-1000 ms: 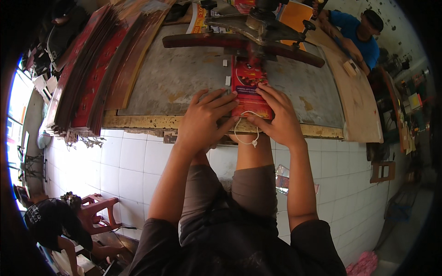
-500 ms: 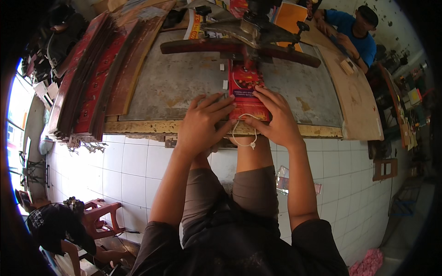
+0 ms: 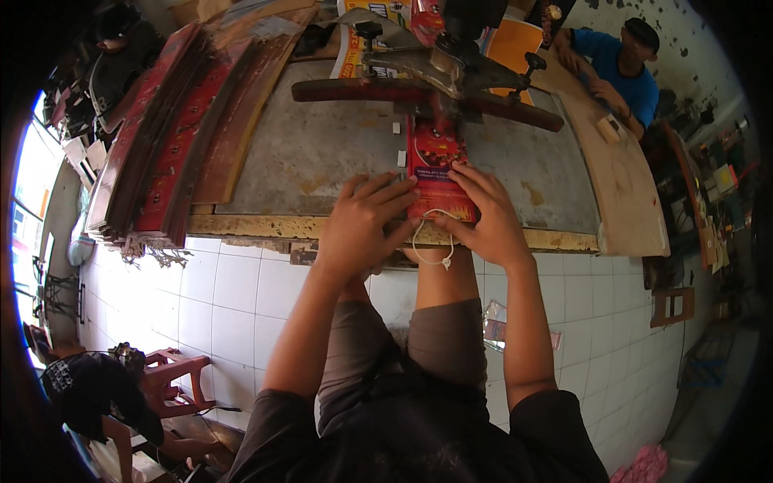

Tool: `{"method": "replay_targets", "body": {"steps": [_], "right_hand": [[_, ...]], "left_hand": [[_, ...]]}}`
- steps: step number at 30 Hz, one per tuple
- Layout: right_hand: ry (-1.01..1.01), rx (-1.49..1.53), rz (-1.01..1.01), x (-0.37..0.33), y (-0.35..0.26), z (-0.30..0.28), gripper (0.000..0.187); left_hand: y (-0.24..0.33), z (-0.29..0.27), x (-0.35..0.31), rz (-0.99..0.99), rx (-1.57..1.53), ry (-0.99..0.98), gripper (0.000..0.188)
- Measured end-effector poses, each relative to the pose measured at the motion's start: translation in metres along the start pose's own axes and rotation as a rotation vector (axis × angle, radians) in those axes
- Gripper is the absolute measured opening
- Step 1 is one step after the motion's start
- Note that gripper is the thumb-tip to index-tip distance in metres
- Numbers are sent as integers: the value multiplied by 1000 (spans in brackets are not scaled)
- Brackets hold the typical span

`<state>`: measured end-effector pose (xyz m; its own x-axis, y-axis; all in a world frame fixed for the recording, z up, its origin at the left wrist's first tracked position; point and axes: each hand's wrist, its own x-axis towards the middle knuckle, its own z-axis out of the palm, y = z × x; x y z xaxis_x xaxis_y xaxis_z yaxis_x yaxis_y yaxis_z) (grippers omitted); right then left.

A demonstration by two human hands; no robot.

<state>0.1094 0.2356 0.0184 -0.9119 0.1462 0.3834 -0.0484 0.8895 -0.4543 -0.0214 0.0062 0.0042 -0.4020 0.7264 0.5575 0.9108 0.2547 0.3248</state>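
Note:
A flat red printed piece point(image 3: 436, 153), with a white cord loop point(image 3: 445, 262) at its near end, lies on the grey metal tabletop under a dark clamp-like frame. My left hand point(image 3: 364, 217) rests palm down along its left edge, fingers stretched out and touching it. Across from it, my right hand point(image 3: 488, 211) lies on the right edge, fingers extended and thumb near the cord. Both hands are open, pressing flat rather than gripping. The far end of the piece is hidden beneath the frame's long bar point(image 3: 346, 90).
Stacks of similar red pieces point(image 3: 165, 173) with dangling cords stand at the table's left. Two small white blocks point(image 3: 402, 158) sit left of the piece. A wooden board point(image 3: 624, 201) borders the right. Co-workers are at far right, far left and lower left, beside a red stool point(image 3: 175, 378).
The whole view has shifted slightly, so the table appears a little lower and to the right. Both hands remain on the red piece with almost the same pose.

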Motion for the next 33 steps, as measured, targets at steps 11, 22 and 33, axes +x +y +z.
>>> {"method": "replay_targets", "body": {"steps": [11, 22, 33], "right_hand": [[-7, 160, -26, 4, 28, -2, 53], [181, -67, -132, 25, 59, 8, 35], [157, -43, -70, 21, 56, 7, 35]], "left_hand": [[43, 22, 8, 15, 36, 19, 54], [76, 75, 2, -56, 157, 79, 60], [72, 74, 4, -40, 136, 77, 60]]}}
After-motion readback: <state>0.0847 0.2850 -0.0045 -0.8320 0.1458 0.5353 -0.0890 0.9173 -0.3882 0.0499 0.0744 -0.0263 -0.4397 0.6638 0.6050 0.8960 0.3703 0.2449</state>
